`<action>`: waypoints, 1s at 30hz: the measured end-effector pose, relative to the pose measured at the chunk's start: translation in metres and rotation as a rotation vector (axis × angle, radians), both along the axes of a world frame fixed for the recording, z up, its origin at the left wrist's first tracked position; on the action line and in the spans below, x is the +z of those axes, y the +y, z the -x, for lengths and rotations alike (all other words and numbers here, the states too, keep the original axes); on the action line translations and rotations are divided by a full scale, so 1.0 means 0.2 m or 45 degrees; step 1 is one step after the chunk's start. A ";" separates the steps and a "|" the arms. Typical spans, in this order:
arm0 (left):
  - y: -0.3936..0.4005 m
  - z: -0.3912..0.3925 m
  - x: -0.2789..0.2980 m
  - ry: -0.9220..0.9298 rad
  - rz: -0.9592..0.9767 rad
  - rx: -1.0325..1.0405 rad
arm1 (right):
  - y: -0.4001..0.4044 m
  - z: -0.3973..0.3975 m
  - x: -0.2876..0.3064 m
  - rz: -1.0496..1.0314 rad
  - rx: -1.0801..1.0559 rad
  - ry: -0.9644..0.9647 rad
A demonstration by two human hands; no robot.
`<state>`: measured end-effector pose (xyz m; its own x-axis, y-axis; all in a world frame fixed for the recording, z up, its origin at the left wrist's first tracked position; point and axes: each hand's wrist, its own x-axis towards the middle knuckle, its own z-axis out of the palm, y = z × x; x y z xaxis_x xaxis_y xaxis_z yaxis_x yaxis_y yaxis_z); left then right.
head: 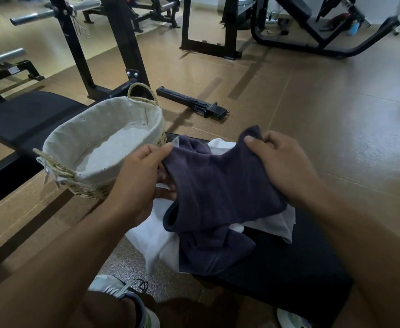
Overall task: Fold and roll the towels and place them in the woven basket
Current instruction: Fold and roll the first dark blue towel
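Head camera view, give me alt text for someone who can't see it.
Both hands, left hand and right hand, hold up a dark purple towel above a white towel on a black bench pad. An empty lined woven basket sits just left, in a gym.

Head camera looks forward and down, close over a bench (289, 256); far corners blurred.

The basket (104, 147) sits on the floor (336, 138), left of the bench (289, 268). Two towels lie heaped on the bench, one (218, 185) over the other (156, 240). A loose bar (192, 102) lies behind the basket.
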<state>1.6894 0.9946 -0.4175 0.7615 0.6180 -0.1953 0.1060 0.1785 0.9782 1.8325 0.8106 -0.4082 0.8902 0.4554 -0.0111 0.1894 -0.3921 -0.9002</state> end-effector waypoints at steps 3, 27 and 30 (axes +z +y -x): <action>-0.07 0.01 0.01 -0.057 -0.005 -0.032 | 0.05 0.13 -0.01 -0.059 0.096 0.018; -0.15 0.06 0.03 0.005 -0.398 -0.165 | 0.07 0.40 0.01 0.028 0.512 -0.082; -0.09 0.07 -0.02 0.046 -0.531 -0.146 | 0.02 0.33 0.05 0.111 0.665 -0.045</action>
<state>1.6764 0.9767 -0.4210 0.8273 0.5612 0.0255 0.1375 -0.2464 0.9594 1.7675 0.8144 -0.3973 0.5455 0.8370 -0.0427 0.4094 -0.3106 -0.8578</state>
